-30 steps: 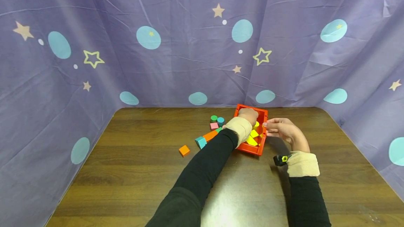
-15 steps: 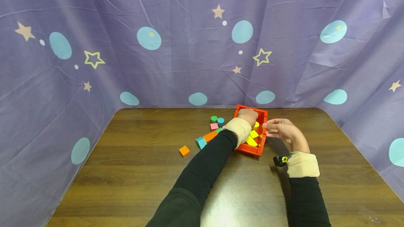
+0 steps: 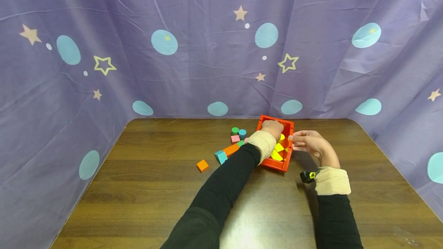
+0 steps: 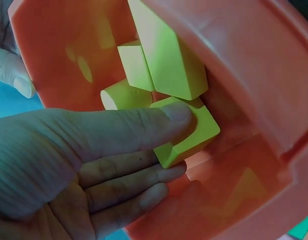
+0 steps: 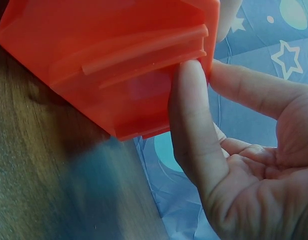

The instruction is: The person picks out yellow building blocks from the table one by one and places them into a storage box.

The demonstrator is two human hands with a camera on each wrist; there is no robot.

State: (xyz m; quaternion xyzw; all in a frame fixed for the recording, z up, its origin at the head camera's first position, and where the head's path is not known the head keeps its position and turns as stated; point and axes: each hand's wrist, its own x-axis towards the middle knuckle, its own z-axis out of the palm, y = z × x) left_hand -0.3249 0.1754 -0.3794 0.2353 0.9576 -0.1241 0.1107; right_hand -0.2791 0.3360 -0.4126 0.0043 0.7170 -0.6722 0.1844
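A red plastic bin stands on the table, with several yellow blocks inside. Within it, my left hand pinches a yellow block with a curved notch, thumb on top and fingers beneath. Beside that block, the left wrist view shows a yellow cylinder, a small yellow block and a long yellow block. On the bin's right side, my right hand pinches the wall at its rim, with the thumb against the outer face. In the head view, the left hand hides part of the bin's inside.
Left of the bin lie loose blocks: a green cylinder, a blue cylinder, a pink block, an orange block and a blue block. An orange square lies nearer. A purple curtain borders the table.
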